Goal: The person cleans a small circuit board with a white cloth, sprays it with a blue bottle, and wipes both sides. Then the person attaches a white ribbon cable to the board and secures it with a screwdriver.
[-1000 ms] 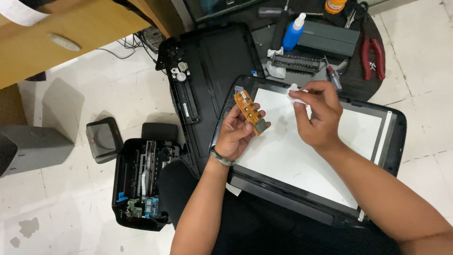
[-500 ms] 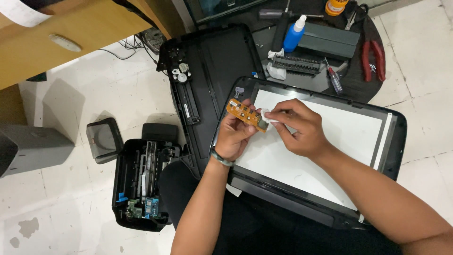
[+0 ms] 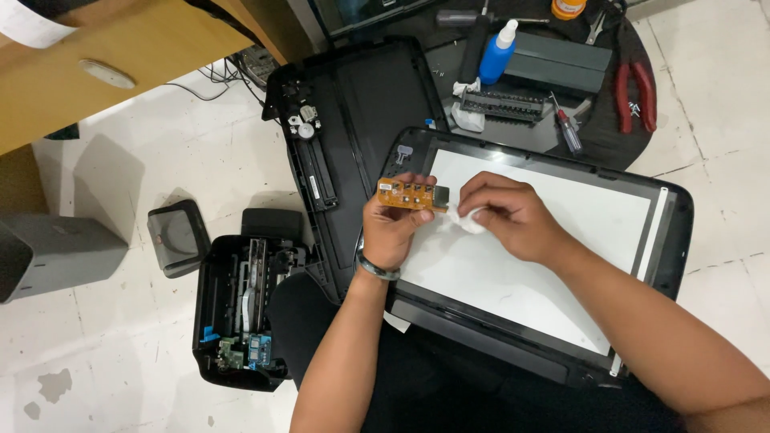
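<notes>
The left hand (image 3: 393, 228) grips a small orange circuit board (image 3: 411, 194) by its lower edge, thumb and fingers closed on it. The right hand (image 3: 509, 216) is closed on a white wipe (image 3: 465, 218), which touches the board's right end. A second ago the right hand was raised near the tools with the wipe clear of the board; it has since come down to the board, so wiping contact is now made. The board has also turned from a slanted pose to near level: its long axis runs left to right, component face toward the camera. It is held above the white panel of the scanner lid (image 3: 561, 240) resting on the person's lap, beside the opened printer body (image 3: 241, 313) on the floor
</notes>
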